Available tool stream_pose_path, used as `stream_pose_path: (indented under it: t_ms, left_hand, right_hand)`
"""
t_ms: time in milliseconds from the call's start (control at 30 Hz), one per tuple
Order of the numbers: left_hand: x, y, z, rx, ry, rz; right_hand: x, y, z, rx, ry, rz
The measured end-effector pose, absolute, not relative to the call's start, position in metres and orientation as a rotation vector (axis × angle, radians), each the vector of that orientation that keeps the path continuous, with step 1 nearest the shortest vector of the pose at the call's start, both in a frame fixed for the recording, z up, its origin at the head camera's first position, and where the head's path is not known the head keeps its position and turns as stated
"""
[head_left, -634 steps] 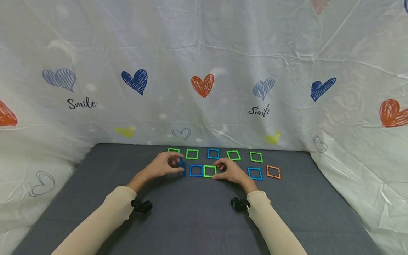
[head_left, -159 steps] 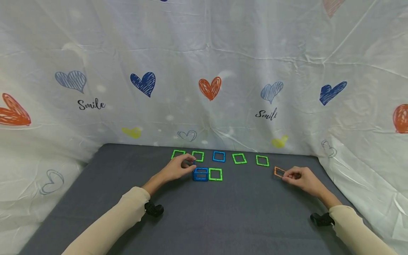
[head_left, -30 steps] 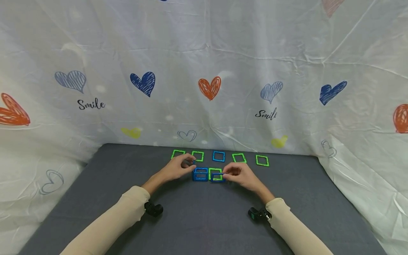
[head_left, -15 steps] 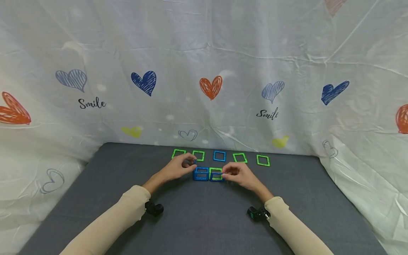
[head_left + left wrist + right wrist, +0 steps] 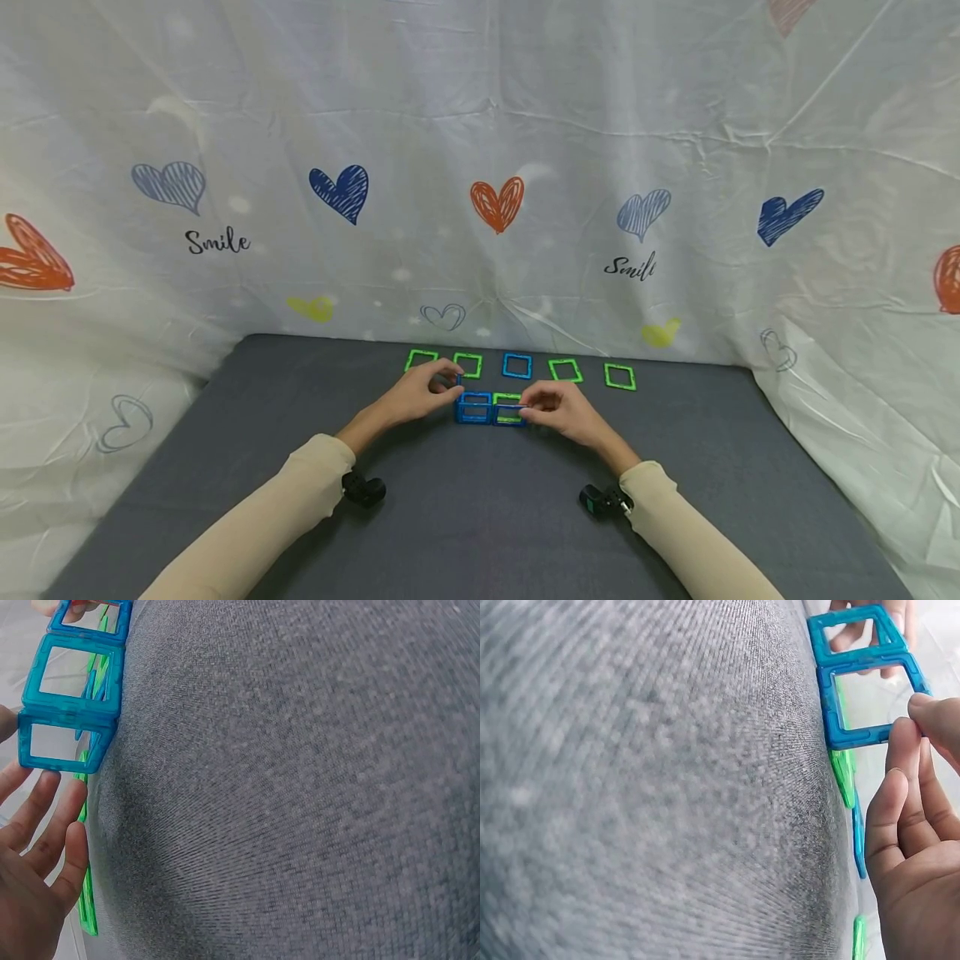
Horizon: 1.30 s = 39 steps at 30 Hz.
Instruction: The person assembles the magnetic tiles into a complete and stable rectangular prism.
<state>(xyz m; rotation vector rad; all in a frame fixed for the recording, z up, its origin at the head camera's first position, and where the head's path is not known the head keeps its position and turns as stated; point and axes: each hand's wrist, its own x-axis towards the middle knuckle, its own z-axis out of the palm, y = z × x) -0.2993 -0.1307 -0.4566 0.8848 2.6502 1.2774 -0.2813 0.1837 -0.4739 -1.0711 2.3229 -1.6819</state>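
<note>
Left of centre, my left hand [image 5: 416, 392] pinches an upright blue square frame tile [image 5: 56, 764] by its edge. This tile joins another upright blue tile [image 5: 35, 671] at a corner. My right hand [image 5: 566, 411] pinches a further blue square tile [image 5: 859, 738] between thumb and fingers. That one stands upright in front of a flat green tile [image 5: 507, 395], its left side right at the neighbouring blue tile. A flat blue tile [image 5: 476, 394] lies behind the joined pair.
Behind the hands, a row of flat square tiles lies near the far edge of the grey cloth [image 5: 480, 517]: a blue one [image 5: 517, 357] with green ones [image 5: 619, 367] on both sides. A white curtain [image 5: 420, 142] with printed hearts hangs behind.
Since 5.3 s ago my right hand came in from the orange tile, now out of view, bringing a blue tile. In the last second it slid slightly left against its neighbour. My left hand stayed.
</note>
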Motion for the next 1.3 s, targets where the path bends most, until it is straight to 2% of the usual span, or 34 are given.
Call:
stream_pose_path:
  t_ms: [400,600,800,1000,1300]
  left_hand:
    - [-0.299,-0.134,-0.456,0.866,2.628,1.288]
    - [-0.296,-0.142,-0.456,0.848,2.63,1.3]
    - [-0.285,-0.158,-0.456,0.934,2.61,1.263]
    - [-0.27,-0.164,-0.458,0.973,2.618,1.192]
    - [-0.268,-0.149,-0.46,0.937,2.691,1.134]
  right_hand:
    - [-0.282,0.187,-0.472,-1.016,2.274,-1.649]
    - [-0.288,0.203,-0.469,-1.054,2.209,-1.566]
    - [-0.301,0.22,-0.46,-1.017,2.261,-1.379]
    - [-0.314,0.211,-0.452,-1.0,2.391,-1.18]
    - [-0.32,0.192,-0.452,-0.986,2.444,-1.049]
